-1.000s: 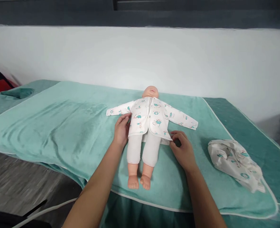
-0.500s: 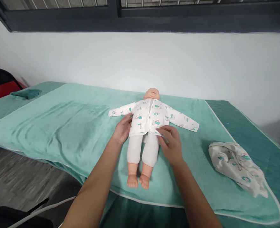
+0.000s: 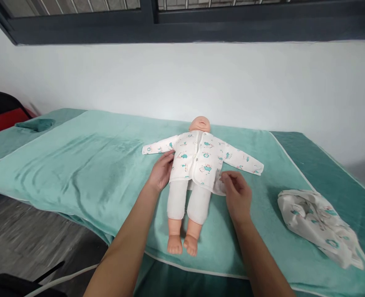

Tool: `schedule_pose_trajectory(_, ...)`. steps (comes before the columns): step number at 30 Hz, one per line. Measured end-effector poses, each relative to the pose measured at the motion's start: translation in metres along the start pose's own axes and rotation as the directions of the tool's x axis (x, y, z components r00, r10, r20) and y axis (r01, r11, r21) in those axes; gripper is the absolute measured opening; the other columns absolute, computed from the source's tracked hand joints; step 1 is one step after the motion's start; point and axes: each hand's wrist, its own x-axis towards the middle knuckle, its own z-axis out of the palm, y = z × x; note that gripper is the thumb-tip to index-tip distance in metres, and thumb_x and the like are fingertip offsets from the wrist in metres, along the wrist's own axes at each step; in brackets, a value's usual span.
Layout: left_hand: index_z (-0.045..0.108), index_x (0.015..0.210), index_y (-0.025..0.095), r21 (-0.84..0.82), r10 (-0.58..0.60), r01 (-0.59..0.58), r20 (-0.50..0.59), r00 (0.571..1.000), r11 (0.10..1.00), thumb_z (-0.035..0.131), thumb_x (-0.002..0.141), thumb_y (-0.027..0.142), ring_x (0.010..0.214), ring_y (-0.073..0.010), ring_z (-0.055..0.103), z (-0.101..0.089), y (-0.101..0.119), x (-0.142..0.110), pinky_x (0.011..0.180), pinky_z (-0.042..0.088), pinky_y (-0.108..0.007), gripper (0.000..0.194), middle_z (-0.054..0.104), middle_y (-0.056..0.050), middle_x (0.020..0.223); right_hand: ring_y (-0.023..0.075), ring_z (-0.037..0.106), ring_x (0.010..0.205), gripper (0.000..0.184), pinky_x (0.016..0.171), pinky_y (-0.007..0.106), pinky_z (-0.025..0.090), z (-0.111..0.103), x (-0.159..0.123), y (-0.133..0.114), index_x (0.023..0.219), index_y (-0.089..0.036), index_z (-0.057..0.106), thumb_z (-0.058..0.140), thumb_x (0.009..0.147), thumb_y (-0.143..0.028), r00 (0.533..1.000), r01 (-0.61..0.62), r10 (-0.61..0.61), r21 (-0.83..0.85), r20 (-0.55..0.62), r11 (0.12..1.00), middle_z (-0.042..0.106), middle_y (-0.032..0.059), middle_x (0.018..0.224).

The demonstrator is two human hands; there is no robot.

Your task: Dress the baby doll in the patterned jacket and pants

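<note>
A baby doll (image 3: 190, 181) lies on its back on a teal towel (image 3: 86, 169), head toward the wall. It wears a white printed jacket (image 3: 197, 159) with sleeves spread out and white trousers. My left hand (image 3: 161, 171) rests against the jacket's left edge at the doll's side, fingers extended. At the doll's other hip my right hand (image 3: 236, 194) is closed, pinching the lower right corner of the jacket's hem.
A crumpled white printed garment (image 3: 320, 225) lies on the towel at the right. A folded teal cloth (image 3: 34, 123) sits at the far left of the bed. A wall and window frame run behind. The bed's near edge drops to a grey floor.
My right hand moved from the jacket's front, over the doll's belly, out to the right hem corner and gripped it. My left hand stayed at the doll's side.
</note>
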Motion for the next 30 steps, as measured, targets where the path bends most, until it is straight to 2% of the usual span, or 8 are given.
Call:
schedule_pose_trajectory(2, 0.069, 0.109, 0.019, 0.129, 0.106, -0.095, -0.077, 0.991, 0.987, 0.078, 0.079, 0.028, 0.084, -0.0167, 0.067, 0.001, -0.006, 0.0, 0.077, 0.053, -0.03, 0.033, 0.073, -0.005, 0.102, 0.0213, 0.067, 0.079, 0.027, 0.073, 0.035, 0.056, -0.002, 0.02, 0.01, 0.09, -0.021, 0.067, 0.064, 0.089, -0.048, 0.987, -0.142, 0.138, -0.045, -0.086, 0.989, 0.071, 0.0048, 0.085)
schedule_pose_trajectory(6, 0.069, 0.106, 0.02, 0.398, 0.297, -0.227, -0.122, 0.947, 0.889, 0.075, 0.083, 0.037, 0.081, -0.0142, 0.063, 0.001, -0.015, 0.0, 0.072, 0.048, -0.025, 0.029, 0.072, -0.004, 0.097, 0.0231, 0.069, 0.07, 0.03, 0.064, 0.039, 0.059, -0.006, 0.06, 0.025, 0.083, -0.022, 0.066, 0.067, 0.085, -0.051, 0.94, -0.336, 0.339, -0.081, 0.024, 0.938, 0.073, 0.0076, 0.083)
schedule_pose_trajectory(9, 0.07, 0.106, 0.021, 0.479, 0.301, -0.208, -0.126, 0.945, 0.853, 0.073, 0.085, 0.042, 0.068, -0.0131, 0.058, 0.0, -0.016, 0.0, 0.061, 0.044, -0.024, 0.03, 0.069, -0.001, 0.081, 0.0202, 0.067, 0.063, 0.025, 0.055, 0.036, 0.058, -0.004, 0.076, 0.03, 0.087, -0.022, 0.063, 0.069, 0.082, -0.046, 0.922, -0.384, 0.386, -0.046, 0.043, 0.922, 0.072, 0.0064, 0.087)
schedule_pose_trajectory(13, 0.069, 0.103, 0.019, 0.377, 0.199, -0.146, -0.105, 0.974, 0.915, 0.077, 0.08, 0.048, 0.053, -0.0117, 0.054, 0.002, -0.013, -0.003, 0.05, 0.04, -0.023, 0.038, 0.066, 0.0, 0.067, 0.0179, 0.063, 0.064, 0.027, 0.045, 0.03, 0.05, 0.001, 0.087, 0.035, 0.092, -0.022, 0.06, 0.071, 0.077, -0.042, 0.933, -0.358, 0.359, -0.049, 0.009, 0.932, 0.068, 0.0048, 0.091)
schedule_pose_trajectory(19, 0.065, 0.097, 0.017, 0.16, 0.164, -0.133, -0.199, 0.966, 0.978, 0.088, 0.068, 0.044, 0.051, -0.009, 0.056, 0.004, -0.005, -0.011, 0.049, 0.042, -0.02, 0.045, 0.065, 0.002, 0.065, 0.0185, 0.06, 0.069, 0.032, 0.047, 0.028, 0.047, 0.005, 0.098, 0.041, 0.092, -0.022, 0.056, 0.07, 0.075, -0.046, 0.946, -0.324, 0.325, -0.067, 0.007, 0.944, 0.063, 0.0012, 0.08)
schedule_pose_trajectory(24, 0.064, 0.094, 0.017, 0.002, 0.147, -0.15, -0.199, 0.969, 0.989, 0.085, 0.072, 0.034, 0.039, -0.0023, 0.033, 0.001, -0.001, -0.009, 0.039, 0.025, -0.017, 0.035, 0.044, 0.011, 0.054, 0.0184, 0.056, 0.063, 0.032, 0.056, 0.032, 0.046, 0.001, 0.089, 0.032, 0.077, -0.023, 0.057, 0.061, 0.082, -0.055, 0.952, -0.299, 0.305, -0.15, 0.02, 0.943, 0.059, -0.0005, 0.066)
schedule_pose_trajectory(27, 0.063, 0.092, 0.017, 0.005, 0.199, -0.203, -0.238, 0.951, 0.979, 0.084, 0.072, 0.031, 0.057, -0.0072, 0.055, 0.003, -0.005, -0.005, 0.052, 0.043, -0.019, 0.033, 0.06, 0.003, 0.071, 0.0209, 0.055, 0.063, 0.045, 0.063, 0.036, 0.045, -0.004, 0.084, 0.027, 0.058, -0.024, 0.054, 0.056, 0.085, -0.059, 0.959, -0.269, 0.283, -0.337, -0.008, 0.902, 0.058, 0.0027, 0.058)
schedule_pose_trajectory(30, 0.066, 0.096, 0.017, 0.136, 0.213, -0.185, -0.234, 0.949, 0.973, 0.083, 0.075, 0.04, 0.078, -0.0135, 0.066, 0.008, -0.008, -0.004, 0.067, 0.051, -0.025, 0.035, 0.069, -0.002, 0.09, 0.0225, 0.057, 0.062, 0.046, 0.061, 0.037, 0.047, -0.006, 0.081, 0.025, 0.057, -0.024, 0.057, 0.061, 0.083, -0.062, 0.907, -0.382, 0.408, -0.201, 0.105, 0.902, 0.062, 0.0053, 0.06)
